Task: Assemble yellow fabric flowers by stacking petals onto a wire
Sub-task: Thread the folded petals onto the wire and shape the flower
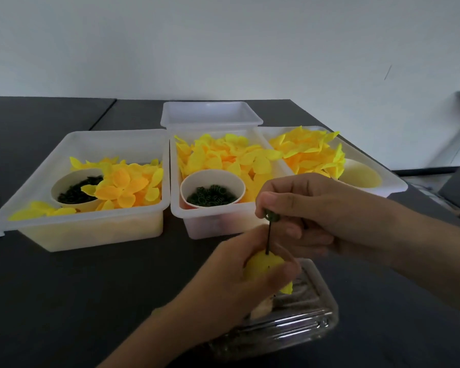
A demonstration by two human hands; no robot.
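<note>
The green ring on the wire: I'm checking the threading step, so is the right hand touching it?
Touching. The head view shows the right hand pinching the green ring between thumb and fingers at the wire top.

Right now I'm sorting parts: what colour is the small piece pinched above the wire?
Dark green, pinched by the right hand; head view.

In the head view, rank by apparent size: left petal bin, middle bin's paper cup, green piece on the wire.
1. left petal bin
2. paper cup in the middle bin
3. green piece, pinched by the right hand; it is nearer the camera, yet plainly smallest.
</note>
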